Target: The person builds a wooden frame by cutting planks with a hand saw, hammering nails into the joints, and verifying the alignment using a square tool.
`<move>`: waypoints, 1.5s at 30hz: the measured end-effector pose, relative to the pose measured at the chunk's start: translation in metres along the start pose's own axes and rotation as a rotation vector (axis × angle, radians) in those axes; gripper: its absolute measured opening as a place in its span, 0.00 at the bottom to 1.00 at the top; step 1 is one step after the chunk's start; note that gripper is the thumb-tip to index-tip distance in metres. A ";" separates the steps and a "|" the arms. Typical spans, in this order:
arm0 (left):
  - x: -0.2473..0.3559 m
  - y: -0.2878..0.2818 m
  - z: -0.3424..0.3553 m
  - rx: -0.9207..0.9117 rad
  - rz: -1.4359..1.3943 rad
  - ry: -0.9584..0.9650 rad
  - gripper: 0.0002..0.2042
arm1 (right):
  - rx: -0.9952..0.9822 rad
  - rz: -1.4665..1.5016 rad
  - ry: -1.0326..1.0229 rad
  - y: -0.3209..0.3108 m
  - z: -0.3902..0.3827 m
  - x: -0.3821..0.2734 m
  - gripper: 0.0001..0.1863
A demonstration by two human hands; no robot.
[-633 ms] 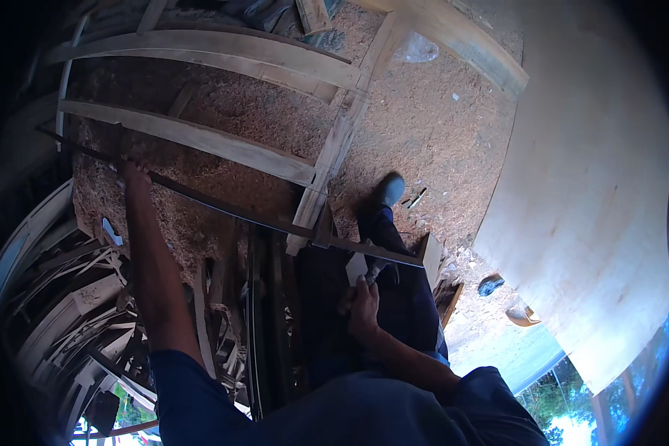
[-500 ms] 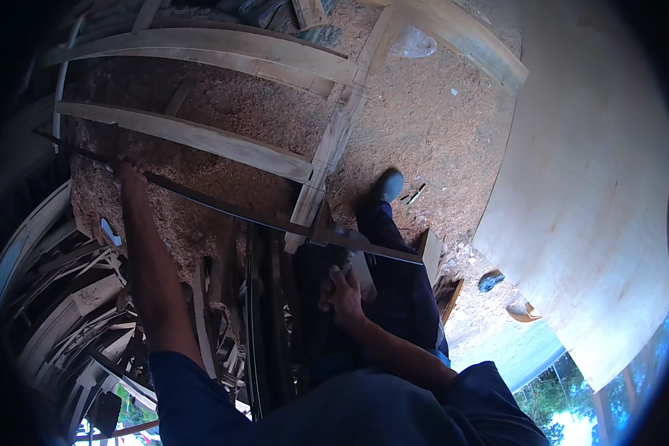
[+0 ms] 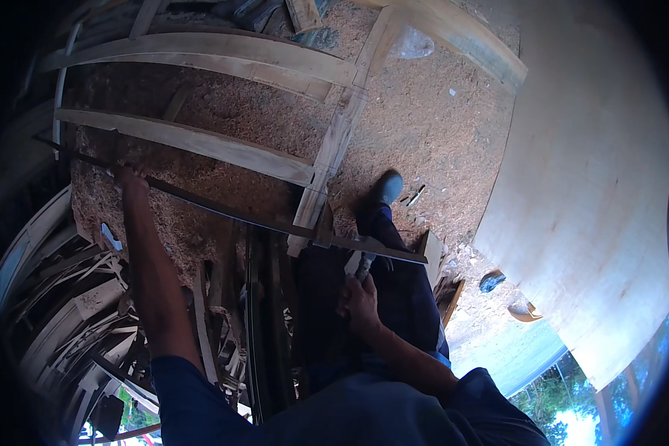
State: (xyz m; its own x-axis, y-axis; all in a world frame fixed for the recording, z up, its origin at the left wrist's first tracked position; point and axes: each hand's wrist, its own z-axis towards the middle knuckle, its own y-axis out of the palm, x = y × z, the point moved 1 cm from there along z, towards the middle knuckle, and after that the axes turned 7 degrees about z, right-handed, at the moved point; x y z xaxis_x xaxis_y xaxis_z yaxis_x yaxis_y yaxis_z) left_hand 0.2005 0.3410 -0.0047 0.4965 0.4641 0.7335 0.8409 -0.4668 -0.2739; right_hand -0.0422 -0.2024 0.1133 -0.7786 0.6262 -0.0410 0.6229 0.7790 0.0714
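My left hand (image 3: 131, 181) is closed round a long, thin dark wooden strip (image 3: 201, 199), toward its far-left end. The strip runs down to the right, across the near end of a pale wooden frame (image 3: 333, 145) and past my legs. My right hand (image 3: 360, 303) is wrapped round the handle of a hammer (image 3: 364, 264), in front of my thigh. The hammer's head is just below the strip, near its right end; whether they touch I cannot tell. A short upright block (image 3: 323, 225) meets the strip at the frame's end.
Sawdust covers the ground (image 3: 431, 134). Stacked scrap wood (image 3: 74, 312) lies at the left. A large pale sheet of board (image 3: 580, 201) fills the right side. A clear plastic bag (image 3: 412, 43) lies near the frame's far corner. My shoe (image 3: 390, 186) rests beside the frame.
My right hand has shifted slightly right and down, and the hammer, blurred before, now shows more sharply. The left hand stays on the strip, which has barely moved.
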 end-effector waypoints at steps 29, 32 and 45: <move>-0.003 0.007 -0.056 0.133 -0.062 0.061 0.20 | 0.028 -0.337 0.036 0.035 -0.003 -0.007 0.07; -0.008 0.014 -0.062 0.111 -0.085 0.059 0.20 | 0.065 -0.073 -0.024 -0.016 0.014 -0.005 0.08; -0.017 0.010 -0.056 0.056 -0.138 0.052 0.20 | 0.068 -0.087 0.000 0.028 0.002 0.001 0.08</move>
State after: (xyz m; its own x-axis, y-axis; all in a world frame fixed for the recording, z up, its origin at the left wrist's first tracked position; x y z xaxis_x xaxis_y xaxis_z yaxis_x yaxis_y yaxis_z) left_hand 0.1883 0.2864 0.0152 0.3652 0.4806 0.7973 0.9117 -0.3581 -0.2017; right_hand -0.0256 -0.1804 0.1137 -0.8297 0.5565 -0.0444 0.5571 0.8305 0.0000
